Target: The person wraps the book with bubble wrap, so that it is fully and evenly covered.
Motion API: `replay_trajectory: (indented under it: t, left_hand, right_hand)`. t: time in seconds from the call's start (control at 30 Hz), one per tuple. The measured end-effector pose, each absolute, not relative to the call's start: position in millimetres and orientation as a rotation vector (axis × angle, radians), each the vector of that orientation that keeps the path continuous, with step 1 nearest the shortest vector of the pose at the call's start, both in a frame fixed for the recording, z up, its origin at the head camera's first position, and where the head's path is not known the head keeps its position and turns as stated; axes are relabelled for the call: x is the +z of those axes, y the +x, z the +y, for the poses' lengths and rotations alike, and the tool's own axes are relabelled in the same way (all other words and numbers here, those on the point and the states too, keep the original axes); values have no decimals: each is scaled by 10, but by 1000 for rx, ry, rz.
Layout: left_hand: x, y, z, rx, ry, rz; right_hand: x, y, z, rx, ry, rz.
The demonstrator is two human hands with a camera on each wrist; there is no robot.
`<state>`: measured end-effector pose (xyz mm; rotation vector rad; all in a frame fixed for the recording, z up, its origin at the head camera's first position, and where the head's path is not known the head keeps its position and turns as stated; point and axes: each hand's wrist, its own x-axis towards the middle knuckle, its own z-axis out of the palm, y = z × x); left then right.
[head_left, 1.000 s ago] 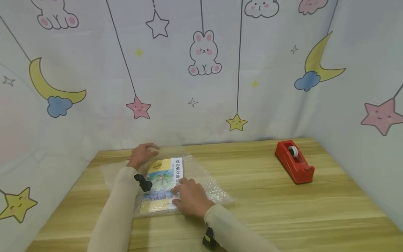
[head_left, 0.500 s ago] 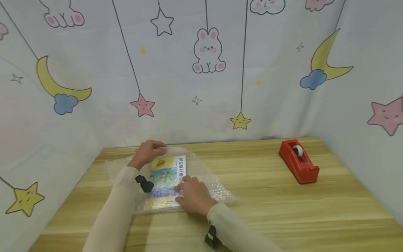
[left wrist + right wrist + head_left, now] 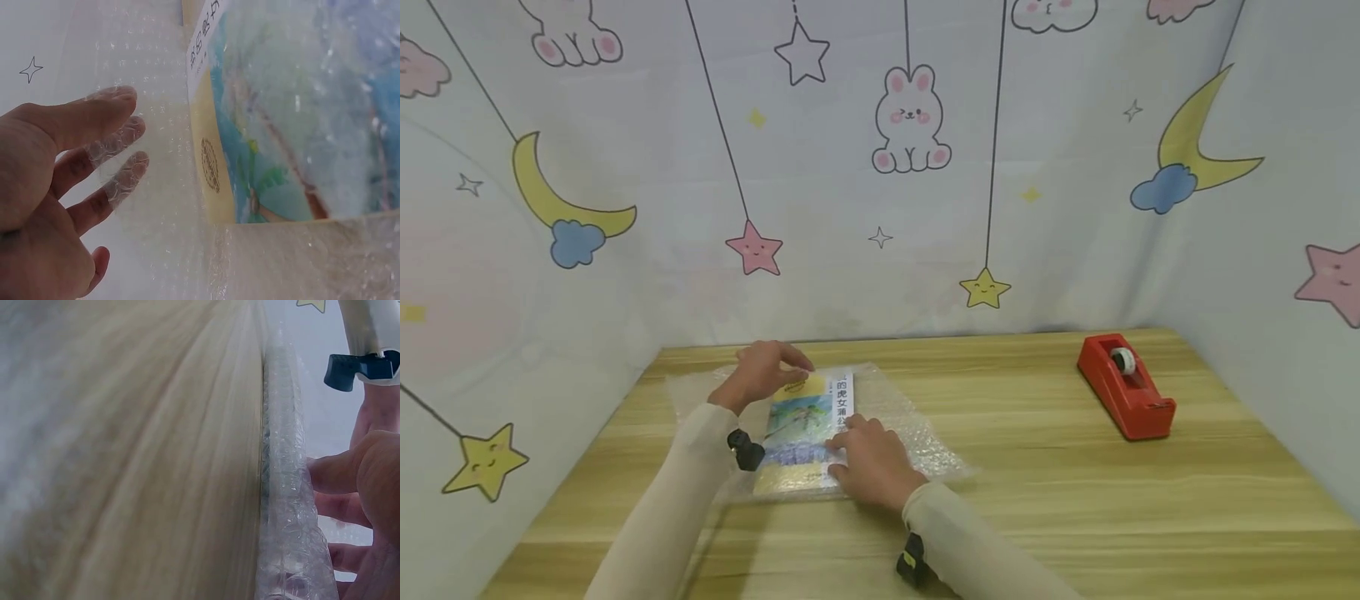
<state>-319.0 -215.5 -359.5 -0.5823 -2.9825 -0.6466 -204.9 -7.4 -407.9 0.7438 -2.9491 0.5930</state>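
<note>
Book (image 3: pixel 797 423): tabletop (image 3: pixel 1037 517), 9 o'clock, under film; probably stiff, light; grasp by edges.
Bubble wrap (image 3: pixel 919 442): likely soft, slippery; pinch at its edge.
Left hand (image 3: pixel 762 372): pinching Bubble wrap, Book's 11 o'clock.
Right hand (image 3: pixel 876 462): fingers apart, pressing, 4 o'clock.
Count: one Book, one sheet, one tape dispenser (image 3: pixel 1123 390).

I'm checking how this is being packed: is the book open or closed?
Closed: the head view shows the book lying flat, cover up, with part of its title visible; bubble wrap extends past both sides.

Soft light — bubble wrap (image 3: pixel 921 442) glints, tabletop (image 3: pixel 156 462) blurry in right-wrist view.
</note>
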Motion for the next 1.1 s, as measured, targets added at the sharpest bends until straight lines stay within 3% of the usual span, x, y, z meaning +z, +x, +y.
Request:
replay_trajectory:
  t: [0.4,0.83,1.1]
  left_hand:
    - [-3708,-3149,-2183,-514,-764,-3053]
    - [-3781,-3143,-2142,-518,-781,-3096]
    - [-3799,-3112,-2167,-504,-833,-3080]
  right_hand:
    - [-4109,-2067,-74,588,748,-2950]
    - [-4087,-2080,-67,565,745,-2958]
    - [-4030,-2095,-134,334,827,-3023]
